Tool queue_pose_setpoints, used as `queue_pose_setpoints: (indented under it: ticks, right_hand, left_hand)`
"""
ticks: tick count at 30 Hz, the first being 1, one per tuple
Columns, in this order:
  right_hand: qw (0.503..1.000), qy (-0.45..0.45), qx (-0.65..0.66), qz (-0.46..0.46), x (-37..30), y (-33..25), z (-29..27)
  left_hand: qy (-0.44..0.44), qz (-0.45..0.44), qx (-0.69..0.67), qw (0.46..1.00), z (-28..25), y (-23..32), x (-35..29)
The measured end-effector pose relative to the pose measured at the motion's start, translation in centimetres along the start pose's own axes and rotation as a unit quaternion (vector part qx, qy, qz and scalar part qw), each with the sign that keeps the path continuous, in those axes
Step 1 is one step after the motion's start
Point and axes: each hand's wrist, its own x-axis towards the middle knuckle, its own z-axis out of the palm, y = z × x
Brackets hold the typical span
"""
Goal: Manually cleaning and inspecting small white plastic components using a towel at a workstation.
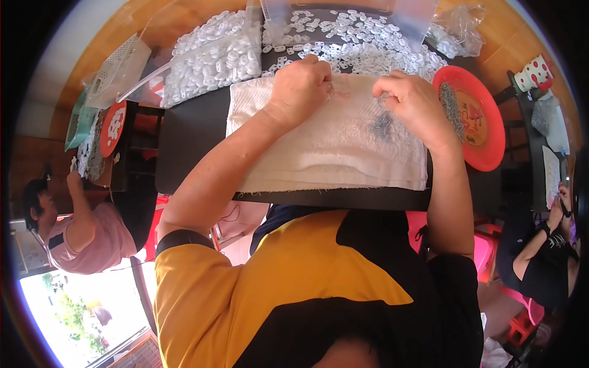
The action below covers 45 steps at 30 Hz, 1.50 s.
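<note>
A folded cream towel lies on the dark table in front of me, and both my hands work over it. My left hand is closed above the towel's far left part, its fingertips pressed together; whatever they hold is hidden. To the right, my right hand has thumb and fingers pinched together, and I cannot make out what is in them. Just below those fingers sits a small heap of thin grey metal pieces on the towel. Small white plastic parts, each with holes, spread beyond the towel.
A red plate with more grey pieces stands to the right. At the back left is a clear bin full of white parts, with a white basket beside it. A person in pink sits left, another in black right.
</note>
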Motion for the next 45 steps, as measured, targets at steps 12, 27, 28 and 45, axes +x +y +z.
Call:
queue_pose_setpoints:
  ticks: [12,27,28,45]
  right_hand:
    - [0.985,-0.082,-0.147,0.02,0.2,-0.6,0.2]
    - [0.93,-0.021,0.364,0.04,-0.1,-2.1,-0.7]
    - [0.928,-0.018,0.372,0.028,-0.1,-2.2,-0.6]
    - [0.926,0.086,0.365,0.03,0.4,-3.7,1.3]
  left_hand:
    - [-0.02,0.02,-0.052,0.998,-1.5,3.6,-0.7]
    - [-0.158,-0.324,-0.56,0.746,-2.7,5.8,0.3]
    - [-0.172,-0.317,-0.562,0.745,-2.7,5.6,0.4]
    - [-0.095,-0.311,-0.609,0.723,-2.7,4.2,0.1]
